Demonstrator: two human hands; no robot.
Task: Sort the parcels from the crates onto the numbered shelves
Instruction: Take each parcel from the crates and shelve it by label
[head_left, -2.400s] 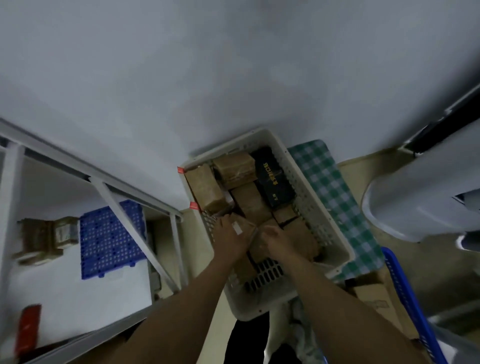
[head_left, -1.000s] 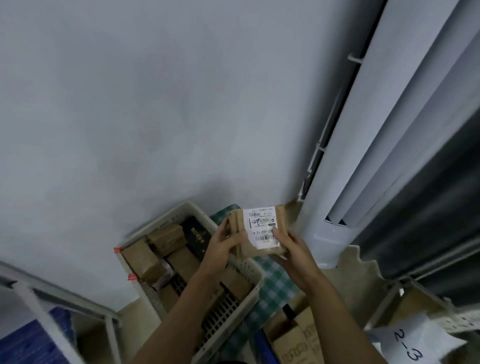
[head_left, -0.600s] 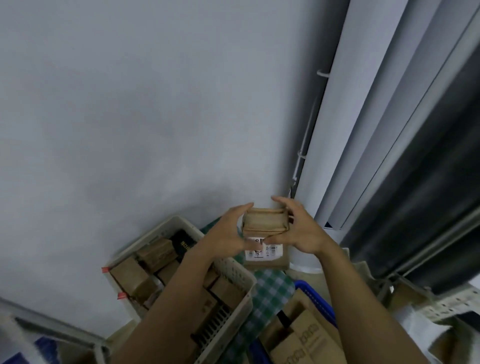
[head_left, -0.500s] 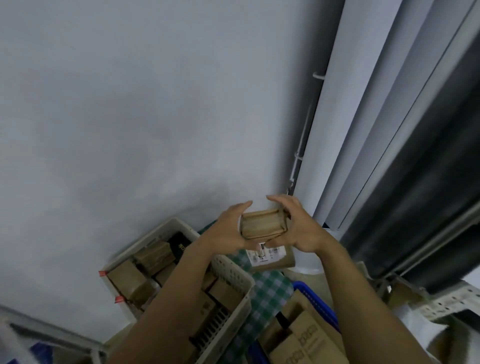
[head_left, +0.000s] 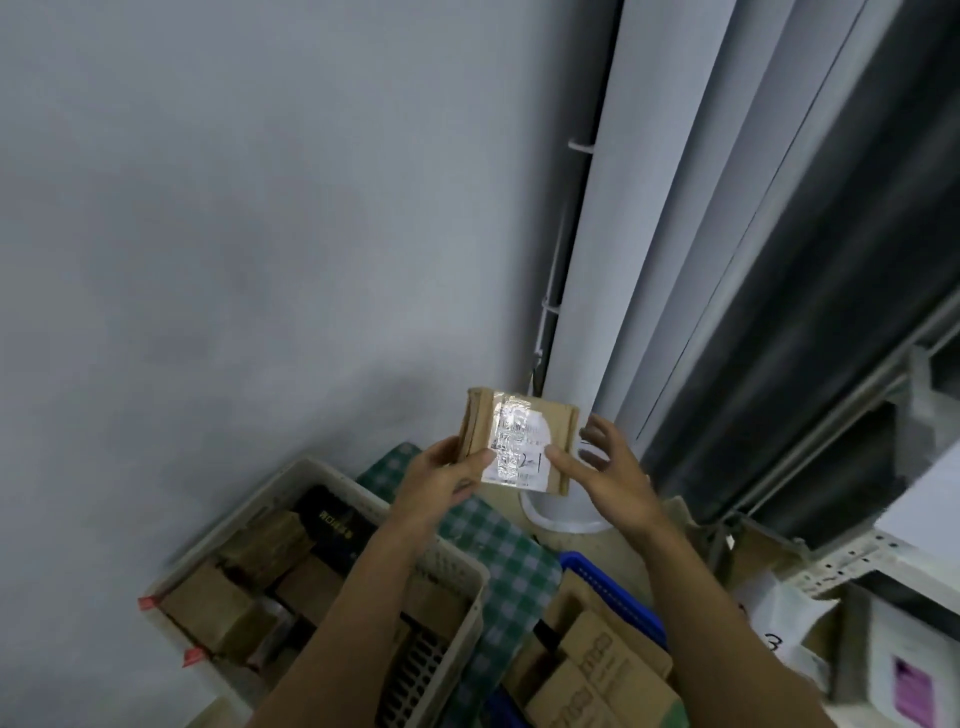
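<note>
Left hand (head_left: 441, 478) pinches parcel (head_left: 519, 441) left edge; right hand (head_left: 608, 467) splayed, thumb at label (head_left: 519, 452); parcel clear above crate (head_left: 322, 467).

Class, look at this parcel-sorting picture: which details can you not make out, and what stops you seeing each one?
Head view:
- Printed lines of the label on the parcel: too small, with tape glare; only a handwritten 2-1 reads.
- The shelf tag: blurred, only a 3 shows.
- Parcels low in the white crate: hidden by the left forearm.
- Contents of the blue crate: cut off by the bottom edge.
</note>
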